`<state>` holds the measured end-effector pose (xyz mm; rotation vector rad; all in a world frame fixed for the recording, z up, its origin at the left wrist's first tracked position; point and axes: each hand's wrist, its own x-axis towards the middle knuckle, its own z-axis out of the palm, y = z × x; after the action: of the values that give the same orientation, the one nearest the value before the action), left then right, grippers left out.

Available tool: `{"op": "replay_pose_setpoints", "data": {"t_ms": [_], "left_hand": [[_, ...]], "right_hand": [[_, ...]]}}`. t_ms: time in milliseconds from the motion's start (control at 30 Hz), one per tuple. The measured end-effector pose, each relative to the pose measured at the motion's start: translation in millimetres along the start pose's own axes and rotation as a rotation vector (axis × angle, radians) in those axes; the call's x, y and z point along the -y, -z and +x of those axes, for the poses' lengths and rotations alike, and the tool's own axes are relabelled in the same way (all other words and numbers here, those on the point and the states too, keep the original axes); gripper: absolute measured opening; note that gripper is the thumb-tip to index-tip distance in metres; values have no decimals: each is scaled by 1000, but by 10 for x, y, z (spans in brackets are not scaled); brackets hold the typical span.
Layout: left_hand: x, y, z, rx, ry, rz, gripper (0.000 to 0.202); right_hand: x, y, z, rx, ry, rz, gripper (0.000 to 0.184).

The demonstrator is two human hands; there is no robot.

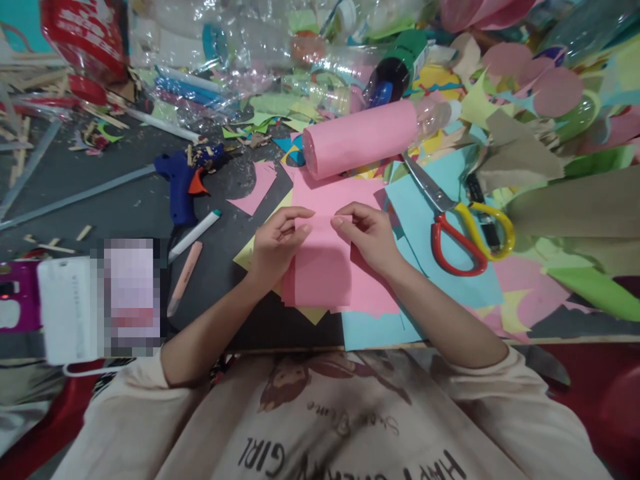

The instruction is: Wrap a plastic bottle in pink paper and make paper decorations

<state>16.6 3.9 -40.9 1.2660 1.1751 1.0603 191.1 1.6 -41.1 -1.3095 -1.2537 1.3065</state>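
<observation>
Between both hands is a small rectangle of pink paper point(323, 270), held by its top corners over larger pink sheets point(373, 293). My left hand point(283, 240) pinches the upper left corner between thumb and fingers. At the upper right corner, my right hand point(367, 233) grips the same paper with thumb and forefinger. Just beyond the hands lies a plastic bottle wrapped in pink paper point(363, 137), on its side. Scissors with one red and one yellow handle point(440, 200) rest on light blue paper point(415, 227) to the right.
A blue glue gun point(183, 187), a white marker point(195, 235) and a peach highlighter point(185, 277) lie on the left. Pink, green and brown paper scraps point(530, 153) crowd the right. Clear plastic bottles point(165, 40) fill the back, near a red-labelled bottle point(87, 33).
</observation>
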Motion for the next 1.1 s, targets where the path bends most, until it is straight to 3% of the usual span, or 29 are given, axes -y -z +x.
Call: {"op": "replay_pose_setpoints", "data": {"t_ms": [367, 700, 1100], "left_hand": [[21, -11, -7, 8, 131, -93, 37], [-31, -3, -3, 1, 0, 18, 11], [-33, -4, -7, 0, 18, 46, 11]], "right_hand": [[-15, -7, -1, -4, 17, 30, 28], [-32, 0, -11, -15, 14, -37, 30], [-20, 15, -10, 5, -6, -33, 28]]}}
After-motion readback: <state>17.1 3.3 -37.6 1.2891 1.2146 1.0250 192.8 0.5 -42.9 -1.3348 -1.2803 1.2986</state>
